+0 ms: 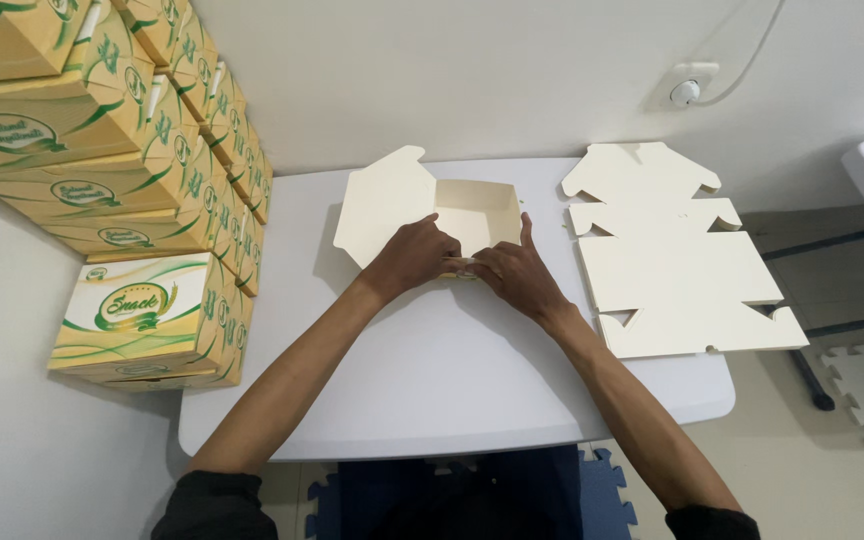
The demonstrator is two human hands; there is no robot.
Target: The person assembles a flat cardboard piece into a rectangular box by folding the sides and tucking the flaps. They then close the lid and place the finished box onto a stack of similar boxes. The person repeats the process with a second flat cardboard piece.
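- A person stands at a small white desk (452, 390) with rounded corners, both bare hands working on a half-folded cardboard box (472, 215) near the desk's far middle.
- The left hand (414, 255) is curled, fingers pinching down on the box's near edge; the right hand (517, 270) grips the same edge just beside it, thumb stretched up along the right wall. The two hands nearly touch.
- The box is plain cream card, matte and smooth, with a shallow square well already raised and a wide lid flap (384, 203) with angled corners lying open to the left.
- To the right, a stack of flat blanks (677, 270) in the same cream card rests on the desk, cut with notches and tabs; its near right corner juts past the desk's edge.
- On the left, finished boxes (142, 315) printed in yellow and green stand piled high against the wall, glossy and crisp-edged.
- Risks, as I judge them: thin card creases easily, so uneven pressure at the near edge could tear a tab or leave the wall crooked.
- The overhanging blanks could slide to the floor if an elbow brushes them.
- The tall pile at the left leans slightly and could topple if the desk is jolted.
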